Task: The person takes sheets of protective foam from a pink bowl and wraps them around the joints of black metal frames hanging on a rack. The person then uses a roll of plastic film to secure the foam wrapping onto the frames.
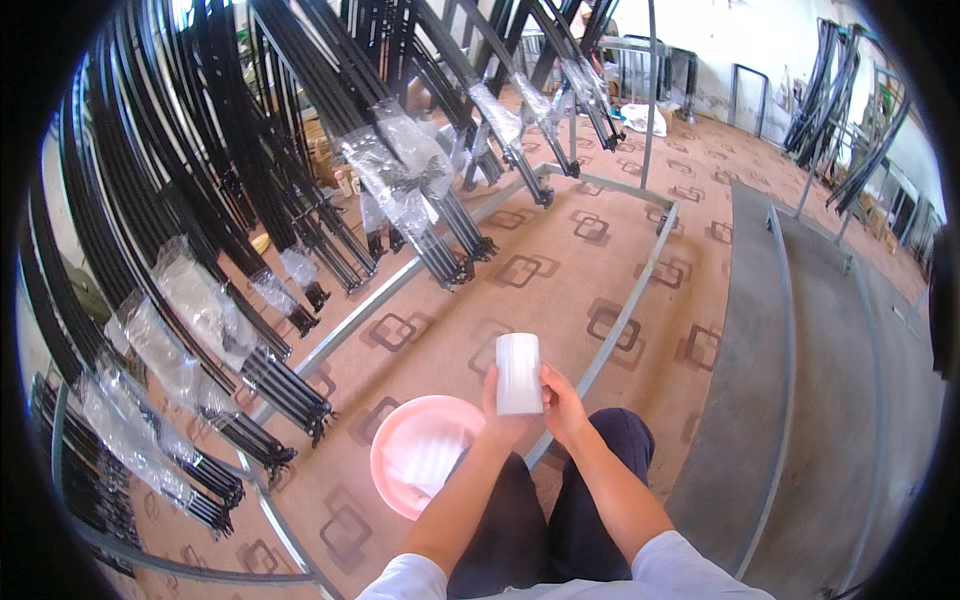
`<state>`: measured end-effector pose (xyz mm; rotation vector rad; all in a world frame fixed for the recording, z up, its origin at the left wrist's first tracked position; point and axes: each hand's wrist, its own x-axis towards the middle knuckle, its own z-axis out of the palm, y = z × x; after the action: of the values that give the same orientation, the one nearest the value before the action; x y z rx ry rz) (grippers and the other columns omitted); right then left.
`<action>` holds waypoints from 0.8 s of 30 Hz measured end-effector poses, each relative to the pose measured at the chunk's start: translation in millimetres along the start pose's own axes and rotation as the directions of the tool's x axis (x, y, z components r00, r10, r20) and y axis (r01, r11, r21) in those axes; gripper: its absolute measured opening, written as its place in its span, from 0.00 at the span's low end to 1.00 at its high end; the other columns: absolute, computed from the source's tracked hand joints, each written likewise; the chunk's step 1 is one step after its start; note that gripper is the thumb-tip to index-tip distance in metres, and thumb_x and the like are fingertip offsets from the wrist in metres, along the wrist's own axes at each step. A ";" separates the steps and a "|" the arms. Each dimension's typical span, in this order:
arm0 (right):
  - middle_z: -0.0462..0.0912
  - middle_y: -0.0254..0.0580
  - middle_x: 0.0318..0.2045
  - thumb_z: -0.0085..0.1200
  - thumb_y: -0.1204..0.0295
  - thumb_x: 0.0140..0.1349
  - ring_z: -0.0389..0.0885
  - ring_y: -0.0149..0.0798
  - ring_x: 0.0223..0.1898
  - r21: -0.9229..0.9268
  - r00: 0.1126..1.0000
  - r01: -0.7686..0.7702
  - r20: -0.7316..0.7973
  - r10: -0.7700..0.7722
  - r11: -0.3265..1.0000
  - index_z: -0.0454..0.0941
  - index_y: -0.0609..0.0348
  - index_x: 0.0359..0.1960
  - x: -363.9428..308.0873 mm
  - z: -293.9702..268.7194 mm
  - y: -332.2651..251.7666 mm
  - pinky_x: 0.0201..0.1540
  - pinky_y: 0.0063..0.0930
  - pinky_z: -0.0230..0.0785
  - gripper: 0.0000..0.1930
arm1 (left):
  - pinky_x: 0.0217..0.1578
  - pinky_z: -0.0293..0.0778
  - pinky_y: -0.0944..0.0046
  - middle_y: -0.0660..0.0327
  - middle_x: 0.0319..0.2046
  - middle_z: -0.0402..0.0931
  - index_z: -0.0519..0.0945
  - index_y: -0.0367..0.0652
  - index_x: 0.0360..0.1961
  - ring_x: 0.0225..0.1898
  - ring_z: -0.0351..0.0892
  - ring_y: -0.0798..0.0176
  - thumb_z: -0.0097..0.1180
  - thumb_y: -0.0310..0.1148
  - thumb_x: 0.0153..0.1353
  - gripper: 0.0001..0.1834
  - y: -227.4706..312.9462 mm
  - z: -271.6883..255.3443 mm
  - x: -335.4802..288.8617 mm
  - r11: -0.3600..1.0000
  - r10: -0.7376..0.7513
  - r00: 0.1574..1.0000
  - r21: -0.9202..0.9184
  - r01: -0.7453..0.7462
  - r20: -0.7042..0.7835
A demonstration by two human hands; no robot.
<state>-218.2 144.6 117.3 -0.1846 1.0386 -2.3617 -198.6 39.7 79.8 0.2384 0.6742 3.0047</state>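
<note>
Between my two hands stands a white roll (pixel 518 374), smooth and upright like a roll of plastic film. My left hand (pixel 497 412) wraps its left side and lower end, partly hidden behind it. The fingers of my right hand (pixel 562 402) press against its right side. Below and to the left, a round pink basin (pixel 384 463) sits on the floor by my left forearm. White, translucent material (pixel 425 460) lies in the basin; its exact kind I cannot make out.
Bundles of long black metal tubes (pixel 200 330), some wrapped in clear plastic (pixel 385 165), lean on the left. A grey metal frame (pixel 640 300) runs along the patterned floor around me. Another rail (pixel 785 330) stands on the dark strip at right. More black tubes (pixel 825 95) hang far right.
</note>
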 end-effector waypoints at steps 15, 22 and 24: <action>0.59 0.20 0.10 0.52 0.63 0.49 0.56 0.21 0.13 0.125 0.994 -0.015 -0.103 0.028 0.992 0.65 0.44 0.16 5.9 -28.3 3.5 0.18 0.15 0.49 0.10 | 0.24 0.72 0.63 0.55 0.32 0.74 0.67 0.38 0.45 0.28 0.76 0.57 0.39 0.62 0.50 0.36 -19.9 2.7 7.4 0.998 -0.056 0.998 -0.012 0.056 -0.005; 0.69 0.27 0.16 0.55 0.63 0.49 0.63 0.23 0.10 -0.070 0.999 -0.017 0.028 0.019 0.997 0.67 0.57 0.40 -11.3 -30.4 -29.3 0.11 0.14 0.58 0.18 | 0.21 0.73 0.59 0.47 0.31 0.73 0.64 0.39 0.49 0.27 0.75 0.49 0.36 0.62 0.52 0.37 -35.9 -14.8 15.0 0.977 -0.190 0.965 -0.065 0.204 0.182; 0.72 0.32 0.18 0.55 0.62 0.48 0.67 0.24 0.11 -0.229 0.996 -0.063 0.052 0.077 0.971 0.66 0.59 0.43 -18.1 -17.3 -48.0 0.10 0.17 0.64 0.22 | 0.20 0.74 0.56 0.43 0.32 0.72 0.62 0.39 0.51 0.24 0.74 0.46 0.35 0.62 0.52 0.38 -39.8 -34.9 15.9 0.954 -0.267 0.905 -0.039 0.296 0.331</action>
<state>-229.3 191.9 141.4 -0.2974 1.2637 -2.1578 -219.2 62.3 33.8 0.5606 0.4918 2.6243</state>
